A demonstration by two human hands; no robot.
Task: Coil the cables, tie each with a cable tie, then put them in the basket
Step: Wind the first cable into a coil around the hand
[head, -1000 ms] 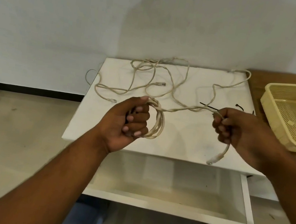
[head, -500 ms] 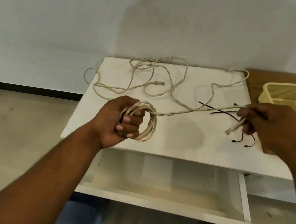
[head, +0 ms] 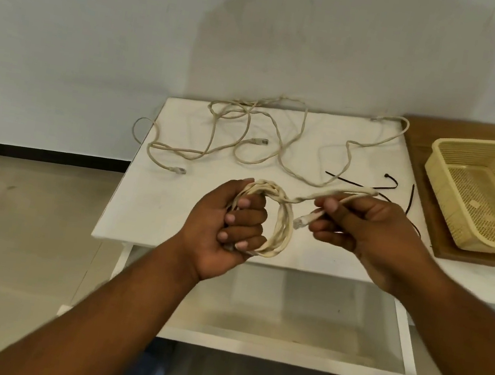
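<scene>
My left hand (head: 229, 230) is closed around a coil of beige cable (head: 282, 225) held above the front of the white table (head: 152, 204). The cable's free tail runs from the coil's top to my right hand (head: 363, 228), which pinches it just behind the clear plug (head: 302, 221). That plug points at the coil. A second loose beige cable (head: 247, 142) sprawls across the back of the table. Black cable ties (head: 360, 183) lie at the table's right side, beyond my right hand. The yellow plastic basket (head: 445, 199) stands on the right.
The basket rests on a brown wooden board (head: 415, 142) beside the white table. An open white drawer (head: 279, 344) juts out below the table front, over my knees. A white wall stands behind the table; tiled floor lies to the left.
My right hand has swung back from the far right toward the coil, bringing the cable's plug end close to it. My left hand has kept its grip on the coil.
</scene>
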